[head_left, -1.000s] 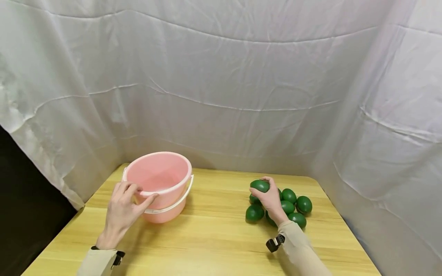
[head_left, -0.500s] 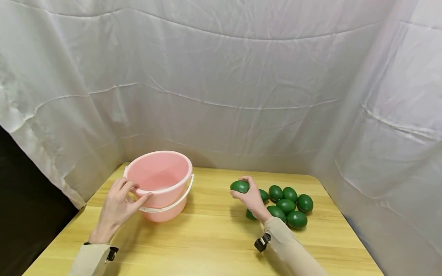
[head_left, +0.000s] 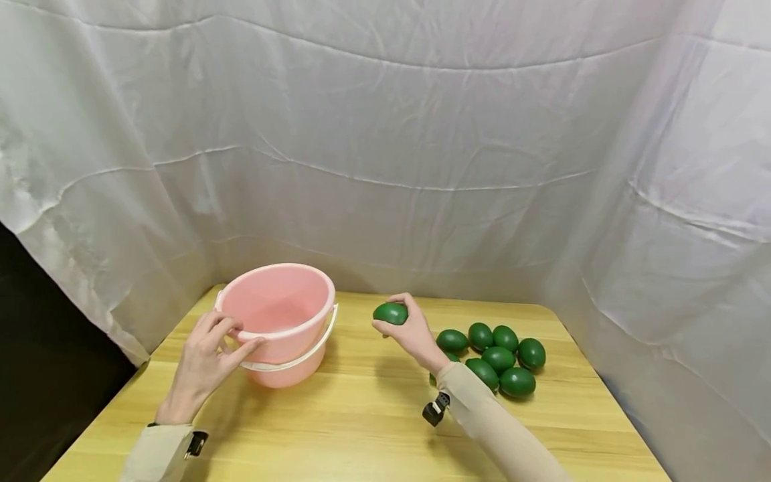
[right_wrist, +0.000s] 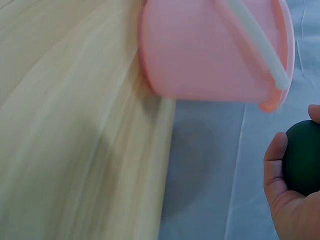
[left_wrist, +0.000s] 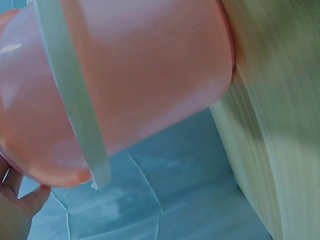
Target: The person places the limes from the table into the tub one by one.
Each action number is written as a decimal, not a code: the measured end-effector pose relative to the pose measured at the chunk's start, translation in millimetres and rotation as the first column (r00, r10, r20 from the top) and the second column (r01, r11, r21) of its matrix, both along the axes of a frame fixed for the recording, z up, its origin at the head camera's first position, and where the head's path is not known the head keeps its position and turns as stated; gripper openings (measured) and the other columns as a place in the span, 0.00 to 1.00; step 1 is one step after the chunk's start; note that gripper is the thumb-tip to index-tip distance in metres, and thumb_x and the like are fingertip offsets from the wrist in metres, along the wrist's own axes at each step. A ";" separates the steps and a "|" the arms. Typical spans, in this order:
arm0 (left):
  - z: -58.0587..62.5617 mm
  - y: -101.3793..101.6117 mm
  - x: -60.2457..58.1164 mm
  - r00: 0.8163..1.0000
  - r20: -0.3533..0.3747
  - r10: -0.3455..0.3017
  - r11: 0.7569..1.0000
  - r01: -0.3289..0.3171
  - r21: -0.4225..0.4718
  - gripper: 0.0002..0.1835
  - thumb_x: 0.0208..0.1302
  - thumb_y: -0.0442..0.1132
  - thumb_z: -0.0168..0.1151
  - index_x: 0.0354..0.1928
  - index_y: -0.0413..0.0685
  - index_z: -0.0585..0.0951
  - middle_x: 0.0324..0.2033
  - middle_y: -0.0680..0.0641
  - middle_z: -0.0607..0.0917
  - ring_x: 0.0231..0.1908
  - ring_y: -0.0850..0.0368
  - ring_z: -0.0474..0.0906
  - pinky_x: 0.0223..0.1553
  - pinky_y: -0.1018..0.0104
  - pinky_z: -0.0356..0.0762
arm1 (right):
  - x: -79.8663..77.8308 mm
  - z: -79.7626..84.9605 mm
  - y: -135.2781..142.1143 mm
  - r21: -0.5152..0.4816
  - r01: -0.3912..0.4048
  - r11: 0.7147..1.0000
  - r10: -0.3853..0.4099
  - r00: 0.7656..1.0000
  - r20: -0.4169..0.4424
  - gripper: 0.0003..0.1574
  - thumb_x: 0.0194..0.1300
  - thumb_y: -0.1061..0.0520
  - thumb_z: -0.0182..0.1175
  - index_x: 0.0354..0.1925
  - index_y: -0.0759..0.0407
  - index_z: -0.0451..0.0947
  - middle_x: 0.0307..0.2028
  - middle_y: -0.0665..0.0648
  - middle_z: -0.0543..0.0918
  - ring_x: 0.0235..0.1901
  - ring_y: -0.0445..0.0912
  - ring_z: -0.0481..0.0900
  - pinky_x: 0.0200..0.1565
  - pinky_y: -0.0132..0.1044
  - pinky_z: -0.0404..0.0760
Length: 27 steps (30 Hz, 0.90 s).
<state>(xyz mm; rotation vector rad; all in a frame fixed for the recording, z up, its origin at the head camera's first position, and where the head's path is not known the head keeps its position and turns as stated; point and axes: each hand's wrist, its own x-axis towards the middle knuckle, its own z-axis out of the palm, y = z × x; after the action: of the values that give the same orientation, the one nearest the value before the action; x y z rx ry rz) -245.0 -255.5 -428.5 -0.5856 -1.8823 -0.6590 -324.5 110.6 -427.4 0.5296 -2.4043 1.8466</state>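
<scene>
A pink bucket (head_left: 283,355) with a white handle (head_left: 295,361) stands upright at the left of the table. My left hand (head_left: 201,361) grips its near left rim, fingers over the edge and thumb along the outside. In the left wrist view the bucket wall (left_wrist: 150,65) fills much of the picture. My right hand (head_left: 415,335) holds a smooth dark green avocado (head_left: 391,313) above the table, between bucket and pile. Fingers and thumb curl round this avocado (right_wrist: 302,157) in the right wrist view. Several more avocados (head_left: 498,359) lie in a group at the right.
The wooden table (head_left: 349,428) has its back edge close to a hanging pale grey curtain (head_left: 385,134), which also runs along both sides. A dark area (head_left: 48,348) shows beyond the table's left edge. My right forearm partly hides one avocado (head_left: 448,361) of the group.
My right hand has lifted an avocado from the group and carried it left and slightly upward, towards the bucket. My left hand stays on the rim, having shifted only slightly left.
</scene>
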 end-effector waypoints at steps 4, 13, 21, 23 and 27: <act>-1.1 -0.2 0.5 0.999 0.031 0.010 1.000 -0.010 0.007 0.31 0.59 0.67 0.60 0.29 0.42 0.81 0.30 0.48 0.78 0.32 0.61 0.69 0.24 0.77 0.71 | -0.4 11.4 -16.8 -0.025 -0.032 0.999 0.031 0.999 -0.035 0.31 0.54 0.49 0.74 0.54 0.43 0.73 0.52 0.59 0.75 0.41 0.52 0.81 0.39 0.45 0.85; -1.5 2.5 2.2 0.999 0.031 0.017 1.000 -0.017 0.026 0.31 0.59 0.67 0.61 0.29 0.42 0.80 0.29 0.49 0.77 0.34 0.61 0.68 0.24 0.76 0.71 | 3.3 34.0 -52.3 -0.039 -0.071 0.997 0.069 0.996 -0.055 0.30 0.58 0.55 0.71 0.56 0.45 0.70 0.53 0.59 0.75 0.43 0.51 0.79 0.41 0.45 0.84; -0.6 2.6 4.2 0.998 0.057 0.041 0.999 -0.040 -0.007 0.29 0.60 0.65 0.62 0.30 0.41 0.79 0.30 0.48 0.76 0.34 0.59 0.68 0.24 0.79 0.70 | 2.9 38.3 -65.9 -0.043 -0.040 0.998 0.037 0.997 -0.061 0.32 0.58 0.53 0.71 0.57 0.46 0.68 0.55 0.58 0.74 0.47 0.52 0.78 0.43 0.42 0.83; -0.2 2.2 4.6 0.996 0.078 0.050 0.999 -0.049 -0.016 0.29 0.59 0.65 0.62 0.30 0.42 0.78 0.30 0.48 0.76 0.34 0.59 0.68 0.24 0.78 0.70 | 1.4 38.8 -69.0 -0.049 -0.023 0.999 0.020 0.998 -0.060 0.32 0.57 0.52 0.72 0.57 0.46 0.69 0.54 0.58 0.74 0.47 0.51 0.78 0.43 0.42 0.83; -0.3 2.0 4.5 0.992 0.108 0.064 0.998 -0.062 -0.025 0.27 0.58 0.63 0.65 0.30 0.42 0.78 0.31 0.47 0.76 0.34 0.60 0.68 0.25 0.79 0.70 | -2.2 42.5 -76.4 -0.036 0.016 0.999 -0.019 0.995 -0.096 0.32 0.57 0.51 0.72 0.57 0.45 0.70 0.54 0.57 0.76 0.46 0.50 0.79 0.43 0.42 0.83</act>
<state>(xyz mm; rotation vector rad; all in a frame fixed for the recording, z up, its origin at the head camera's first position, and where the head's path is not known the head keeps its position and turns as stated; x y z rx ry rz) -240.6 -253.6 -428.8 -0.5104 -2.0033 -0.6410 -326.7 34.1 -385.0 0.5791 -2.3029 1.8096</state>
